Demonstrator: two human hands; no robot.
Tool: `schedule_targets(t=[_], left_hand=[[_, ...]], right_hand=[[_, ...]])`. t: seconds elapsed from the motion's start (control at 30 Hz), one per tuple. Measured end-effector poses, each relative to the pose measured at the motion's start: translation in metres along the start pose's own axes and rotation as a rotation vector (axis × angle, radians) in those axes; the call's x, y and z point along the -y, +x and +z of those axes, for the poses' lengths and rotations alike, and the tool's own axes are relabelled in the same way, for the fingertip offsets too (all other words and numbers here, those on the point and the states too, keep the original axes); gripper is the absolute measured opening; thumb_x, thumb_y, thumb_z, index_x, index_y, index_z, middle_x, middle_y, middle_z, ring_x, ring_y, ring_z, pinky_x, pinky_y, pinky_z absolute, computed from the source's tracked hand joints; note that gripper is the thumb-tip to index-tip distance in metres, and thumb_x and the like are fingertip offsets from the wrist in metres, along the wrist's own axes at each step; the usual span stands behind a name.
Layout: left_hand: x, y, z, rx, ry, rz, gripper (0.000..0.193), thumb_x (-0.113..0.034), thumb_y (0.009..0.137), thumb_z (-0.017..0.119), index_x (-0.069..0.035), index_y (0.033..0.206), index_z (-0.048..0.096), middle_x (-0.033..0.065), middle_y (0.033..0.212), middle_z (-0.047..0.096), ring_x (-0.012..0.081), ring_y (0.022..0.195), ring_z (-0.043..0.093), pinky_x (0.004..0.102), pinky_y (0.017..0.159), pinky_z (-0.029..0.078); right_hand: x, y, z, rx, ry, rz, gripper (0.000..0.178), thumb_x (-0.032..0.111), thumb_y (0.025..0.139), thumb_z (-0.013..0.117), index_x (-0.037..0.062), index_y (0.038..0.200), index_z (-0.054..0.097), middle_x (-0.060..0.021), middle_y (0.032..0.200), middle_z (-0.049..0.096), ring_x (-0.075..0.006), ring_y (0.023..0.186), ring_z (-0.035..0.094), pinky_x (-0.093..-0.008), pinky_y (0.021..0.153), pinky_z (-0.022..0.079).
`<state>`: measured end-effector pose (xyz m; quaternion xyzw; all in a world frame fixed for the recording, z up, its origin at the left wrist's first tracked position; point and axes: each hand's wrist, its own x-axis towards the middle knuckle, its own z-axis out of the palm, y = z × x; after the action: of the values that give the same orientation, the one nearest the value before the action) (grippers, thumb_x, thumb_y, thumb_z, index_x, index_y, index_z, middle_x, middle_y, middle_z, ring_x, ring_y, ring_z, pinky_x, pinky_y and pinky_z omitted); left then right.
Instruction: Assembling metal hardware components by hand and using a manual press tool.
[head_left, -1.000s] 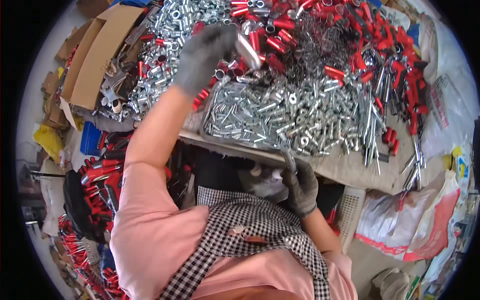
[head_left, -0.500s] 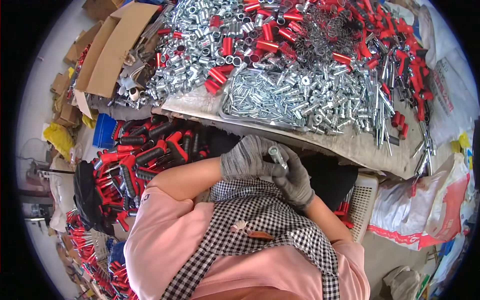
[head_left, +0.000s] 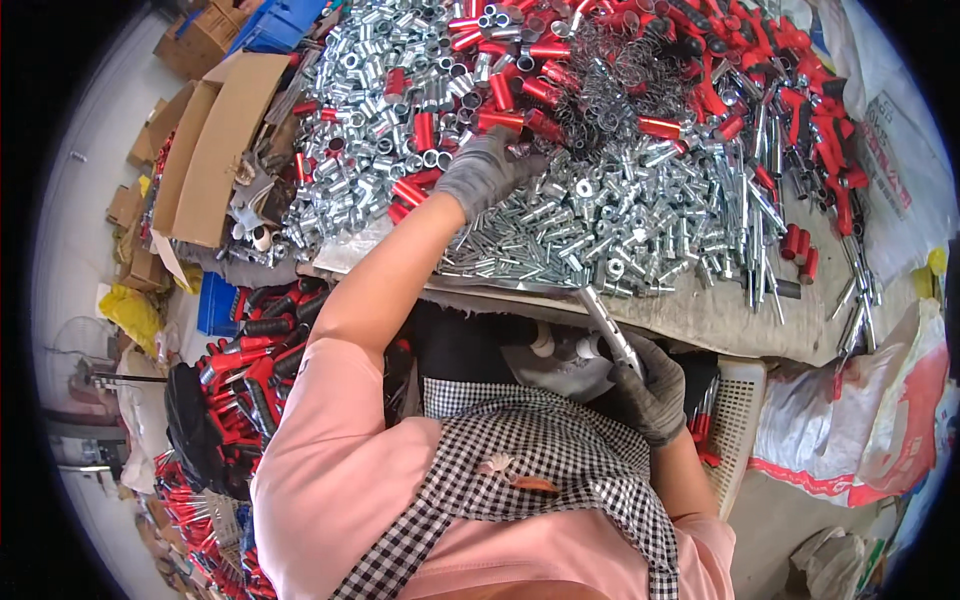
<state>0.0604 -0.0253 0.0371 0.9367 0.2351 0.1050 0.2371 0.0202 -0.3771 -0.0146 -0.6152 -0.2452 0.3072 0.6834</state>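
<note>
My left hand (head_left: 478, 175), in a grey knit glove, reaches over the heaped parts on the bench. Its thumb stands apart from the fingers, and the fingertips touch or nearly touch a red metal sleeve (head_left: 500, 121); nothing shows inside the hand. Lower down, in front of the bench edge, my gloved right hand (head_left: 652, 392) is closed around a silver metal shaft (head_left: 607, 325) with small holes along its side. The shaft tilts up and left, its lower end hidden in my fingers. Below my left hand lie silver pins (head_left: 500, 245) in a shallow tray.
Silver collars (head_left: 350, 130) heap at the left, wire springs (head_left: 625, 80) at the back, red-handled tools (head_left: 825, 130) at the right. An open cardboard box (head_left: 215, 150) borders the bench. More red-and-black tools (head_left: 255, 375) lie low left; a cream plastic basket (head_left: 740, 400) stands beside my right arm.
My hands, together around a silver part before, have parted. My left hand has moved up and forward to the pile; my right has shifted right with the metal shaft, which now shows at length.
</note>
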Motion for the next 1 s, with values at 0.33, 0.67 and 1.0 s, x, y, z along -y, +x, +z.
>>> schedule_targets(t=[0.33,0.67,1.0], left_hand=[[-0.036,-0.011,0.021,-0.075,-0.199,-0.119,0.068,-0.030,0.073,0.078,-0.001,0.123,0.042,0.0158,0.091,0.066,0.0271,0.083,0.065,0.0371,0.078,0.050],[-0.042,-0.014,0.029,-0.004,-0.099,0.105,0.086,-0.051,0.059,0.080,-0.002,0.124,0.051,0.0208,0.120,0.056,0.0355,0.111,0.054,0.0408,0.095,0.043],[0.001,-0.007,0.021,-0.322,-0.377,0.182,0.056,-0.032,0.066,0.085,0.000,0.105,0.061,0.0098,0.094,0.064,0.0179,0.088,0.059,0.0331,0.078,0.049]], right_hand=[[-0.004,0.013,-0.006,-0.085,0.047,-0.010,0.049,0.026,0.083,0.069,-0.0062,0.118,0.056,-0.0122,0.101,0.066,-0.0169,0.092,0.061,-0.0306,0.086,0.047],[0.006,0.004,0.009,-0.017,0.035,-0.001,0.047,0.024,0.083,0.070,-0.0054,0.118,0.056,-0.0089,0.098,0.065,-0.0143,0.090,0.060,-0.0279,0.081,0.048],[0.000,-0.005,0.009,-0.077,0.080,-0.009,0.042,0.014,0.082,0.067,-0.0049,0.118,0.056,-0.0107,0.102,0.066,-0.0150,0.092,0.061,-0.0290,0.084,0.048]])
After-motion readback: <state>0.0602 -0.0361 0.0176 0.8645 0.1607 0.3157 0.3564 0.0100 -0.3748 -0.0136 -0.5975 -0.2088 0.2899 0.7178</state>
